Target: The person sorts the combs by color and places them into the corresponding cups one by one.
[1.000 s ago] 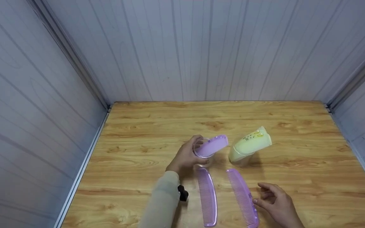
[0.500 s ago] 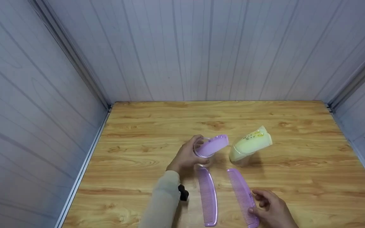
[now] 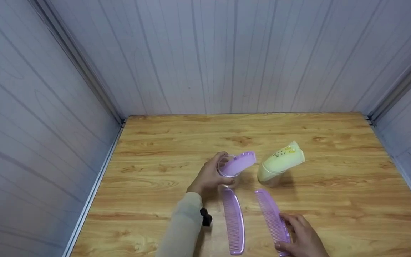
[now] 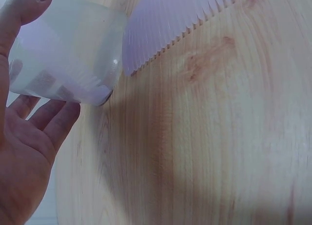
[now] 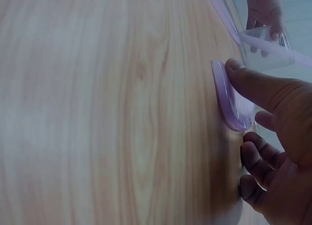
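My left hand [image 3: 211,175] grips a clear plastic cup [image 4: 92,30], thumb on one side and fingers on the other. A purple comb [image 3: 241,163] leans in that cup, its end sticking out over the rim to the right. Two more purple combs lie on the table in front. The left of these, a comb [image 3: 234,223], is beside the cup's base. My right hand [image 3: 303,235] holds the other comb [image 3: 270,214] near its lower end; the thumb lies on its face in the right wrist view, with the fingers at the far edge.
A second clear cup [image 3: 267,178] stands right of the first, with pale yellow, printed combs or similar flat pieces [image 3: 284,159] leaning out of it. Pale panel walls [image 3: 219,57] enclose the wooden table [image 3: 155,142] at the back and sides.
My right hand has moved left onto the right-hand comb, and its thumb and fingers have closed on it. The left hand and its cup stay in place.
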Demonstrator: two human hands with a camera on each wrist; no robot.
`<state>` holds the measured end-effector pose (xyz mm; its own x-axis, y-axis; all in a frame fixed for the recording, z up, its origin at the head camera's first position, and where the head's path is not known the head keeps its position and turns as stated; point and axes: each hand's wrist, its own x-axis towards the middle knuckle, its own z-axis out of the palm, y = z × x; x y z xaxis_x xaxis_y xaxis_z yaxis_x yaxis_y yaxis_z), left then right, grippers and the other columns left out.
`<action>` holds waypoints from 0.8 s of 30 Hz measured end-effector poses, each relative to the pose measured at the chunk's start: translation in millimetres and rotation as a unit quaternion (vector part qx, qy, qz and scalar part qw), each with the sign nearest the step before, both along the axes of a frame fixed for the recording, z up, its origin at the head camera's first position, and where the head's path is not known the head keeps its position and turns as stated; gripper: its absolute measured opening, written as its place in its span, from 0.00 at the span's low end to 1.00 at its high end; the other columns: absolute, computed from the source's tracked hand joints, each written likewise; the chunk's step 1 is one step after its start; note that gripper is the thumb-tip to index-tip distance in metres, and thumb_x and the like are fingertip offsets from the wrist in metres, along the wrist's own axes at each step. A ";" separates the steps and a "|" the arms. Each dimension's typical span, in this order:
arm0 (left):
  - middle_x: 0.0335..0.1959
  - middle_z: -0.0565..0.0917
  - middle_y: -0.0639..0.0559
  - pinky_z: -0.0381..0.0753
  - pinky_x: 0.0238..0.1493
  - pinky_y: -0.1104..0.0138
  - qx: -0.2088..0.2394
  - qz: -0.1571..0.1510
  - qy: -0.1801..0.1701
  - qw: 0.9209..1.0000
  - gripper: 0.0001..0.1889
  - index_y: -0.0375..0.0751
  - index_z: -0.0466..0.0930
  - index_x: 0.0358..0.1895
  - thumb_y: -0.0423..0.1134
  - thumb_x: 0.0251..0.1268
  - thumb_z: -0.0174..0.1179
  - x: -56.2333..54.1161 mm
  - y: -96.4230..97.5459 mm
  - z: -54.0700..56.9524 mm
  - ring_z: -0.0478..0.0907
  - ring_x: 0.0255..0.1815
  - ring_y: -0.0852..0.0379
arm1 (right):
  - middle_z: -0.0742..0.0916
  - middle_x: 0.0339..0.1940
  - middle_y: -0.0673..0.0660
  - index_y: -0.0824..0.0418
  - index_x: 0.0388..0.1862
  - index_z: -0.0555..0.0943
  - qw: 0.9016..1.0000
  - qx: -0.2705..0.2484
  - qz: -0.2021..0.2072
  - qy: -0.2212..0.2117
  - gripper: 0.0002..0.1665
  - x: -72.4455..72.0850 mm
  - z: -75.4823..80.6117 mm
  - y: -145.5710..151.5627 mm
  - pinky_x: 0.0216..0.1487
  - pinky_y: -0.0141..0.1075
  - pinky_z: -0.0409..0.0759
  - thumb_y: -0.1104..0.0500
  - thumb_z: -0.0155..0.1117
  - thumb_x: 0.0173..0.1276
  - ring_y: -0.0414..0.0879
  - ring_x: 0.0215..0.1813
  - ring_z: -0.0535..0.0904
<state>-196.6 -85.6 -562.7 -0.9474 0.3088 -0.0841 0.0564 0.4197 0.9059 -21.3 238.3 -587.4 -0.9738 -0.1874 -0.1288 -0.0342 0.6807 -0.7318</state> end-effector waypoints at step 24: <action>0.68 0.78 0.52 0.71 0.73 0.52 0.002 -0.007 0.007 1.000 0.51 0.58 0.66 0.74 0.37 0.40 0.82 -0.1 -0.5 -1.5 0.74 0.71 0.51 | 0.81 0.45 0.57 0.63 0.68 0.75 0.995 -0.082 -0.040 -0.039 0.46 1.7 2.7 -2.4 0.37 0.31 0.82 0.66 0.83 0.48 0.40 0.38 0.79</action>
